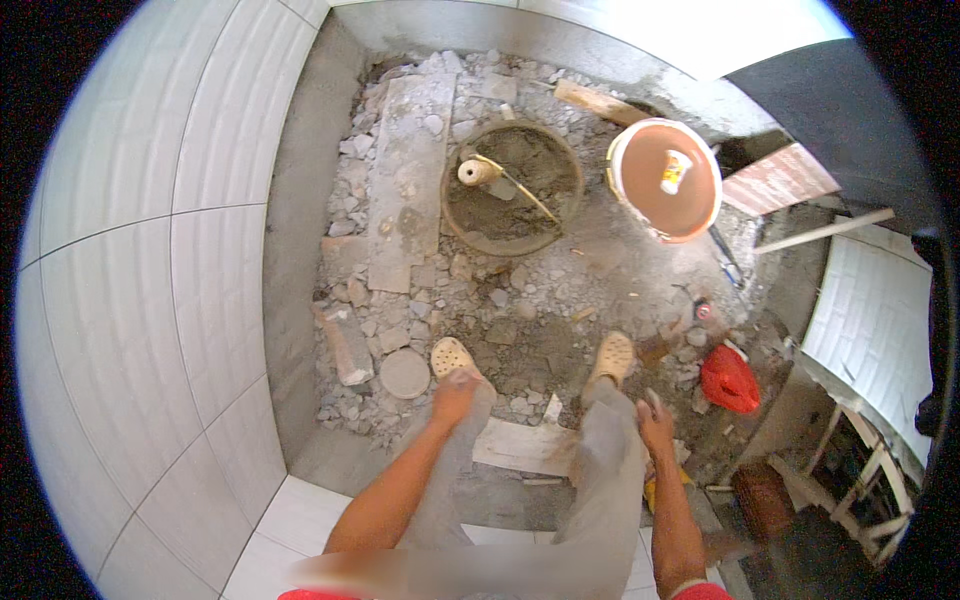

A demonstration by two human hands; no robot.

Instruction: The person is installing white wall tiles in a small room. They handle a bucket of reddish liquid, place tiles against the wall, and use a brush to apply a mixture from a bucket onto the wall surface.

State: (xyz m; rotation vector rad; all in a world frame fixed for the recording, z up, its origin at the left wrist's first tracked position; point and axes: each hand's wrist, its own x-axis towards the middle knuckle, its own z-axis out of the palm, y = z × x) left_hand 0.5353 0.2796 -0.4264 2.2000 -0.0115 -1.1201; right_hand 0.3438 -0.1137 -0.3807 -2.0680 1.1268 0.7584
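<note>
My left hand (456, 398) lies against my left leg at the knee, holding nothing that I can see; its fingertips blend with the dusty trousers. Beside my right leg hangs my right hand (655, 425), its fingers somewhat apart and no object visible in them. Ahead of my feet, in cream clogs (614, 357), stands a round bucket of grey mortar (540, 160). A tool with a pale, round-ended handle (474, 173) rests in it, and a thin bail crosses its mouth. To the right, a larger bucket (655, 225) holds brownish liquid with a white-and-yellow cup (675, 172) in it.
Rubble (350, 205) covers the floor, with a long flat slab (405, 180) on the left. A wooden board (600, 102) lies at the back. At right are a red bag (730, 380), a stick (825, 232) and broken timber (870, 470). White tiled wall (120, 250) bounds the left.
</note>
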